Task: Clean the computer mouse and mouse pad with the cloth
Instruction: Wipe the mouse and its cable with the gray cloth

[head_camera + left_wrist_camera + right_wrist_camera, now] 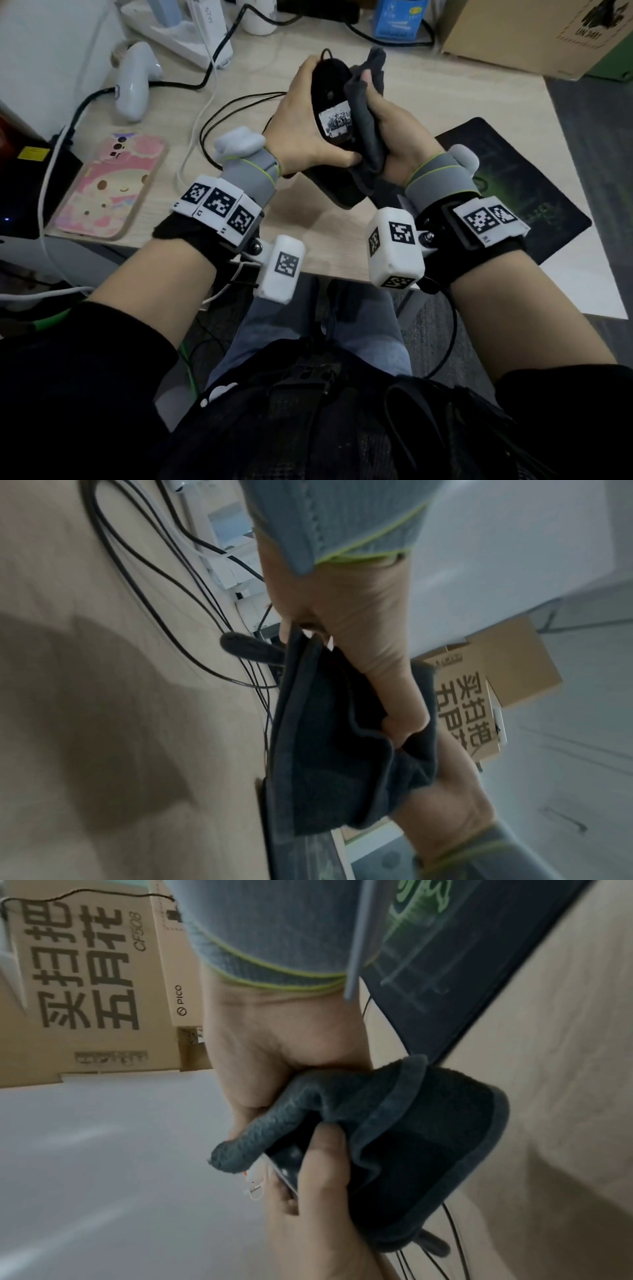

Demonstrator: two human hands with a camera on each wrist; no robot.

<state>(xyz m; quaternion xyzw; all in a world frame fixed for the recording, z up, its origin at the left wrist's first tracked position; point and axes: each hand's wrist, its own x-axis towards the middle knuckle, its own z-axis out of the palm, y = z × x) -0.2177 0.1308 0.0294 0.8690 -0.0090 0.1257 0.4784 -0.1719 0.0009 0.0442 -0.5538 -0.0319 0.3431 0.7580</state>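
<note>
Both hands engaged above desk (335, 240) — mouse (334, 102) gripped underside-up in left hand (305, 133), grey cloth (368, 126) bunched in right hand (394, 137), pressed along mouse edge. Mouse-wiping step judged underway. Mouse pad (534, 192), lying at right, apparently not yet wiped — next.

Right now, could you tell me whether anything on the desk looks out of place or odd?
Nothing looks damaged or spilled. The mouse is off the desk, underside up in the left hand, while the right hand holds the cloth against it. The mouse pad lies skewed, one corner hanging over the desk edge.
</note>
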